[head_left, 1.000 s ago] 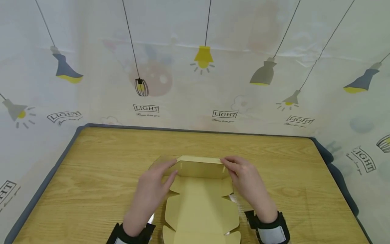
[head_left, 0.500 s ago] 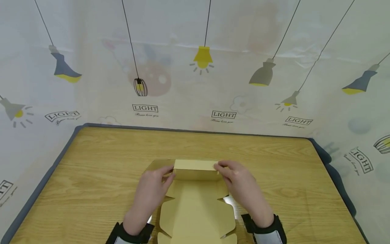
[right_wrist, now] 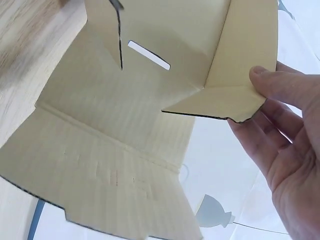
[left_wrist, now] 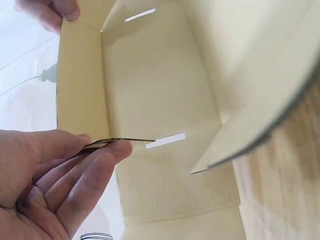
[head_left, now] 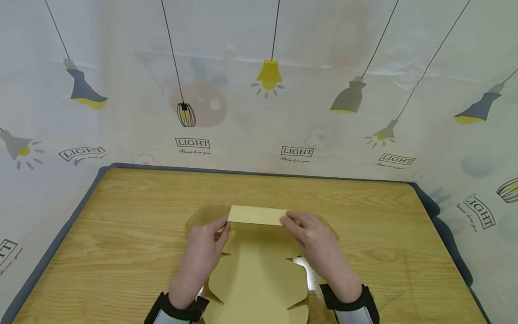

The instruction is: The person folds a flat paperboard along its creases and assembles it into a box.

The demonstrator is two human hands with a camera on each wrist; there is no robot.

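Observation:
A partly folded cardboard box (head_left: pixel 259 279) lies in front of me in the head view, its far panel raised and a narrow lip (head_left: pixel 256 215) folded over at the top. At the lip's left end, my left hand (head_left: pixel 202 252) pinches a small end tab (left_wrist: pixel 112 142) between thumb and fingers. My right hand (head_left: pixel 319 243) pinches the opposite end tab (right_wrist: pixel 220 102), thumb on top and fingers beneath. Two slots, including one slot (left_wrist: pixel 166 140) near the left hand, cut through the raised panel. Wide side wings, such as the left wing (head_left: pixel 204 216), spread out behind the hands.
The wooden table (head_left: pixel 121 243) has a dark grey edge (head_left: pixel 259 173). Behind it hangs a pale curtain (head_left: pixel 243 121) printed with lamps. Something shiny and white (head_left: pixel 309 272) shows beside the box's right side. Black straps (head_left: pixel 350 299) circle both wrists.
The narrow lip has tipped over toward me, showing its top face. Both hands have shifted slightly left with the box, and the right wing now shows behind the right hand.

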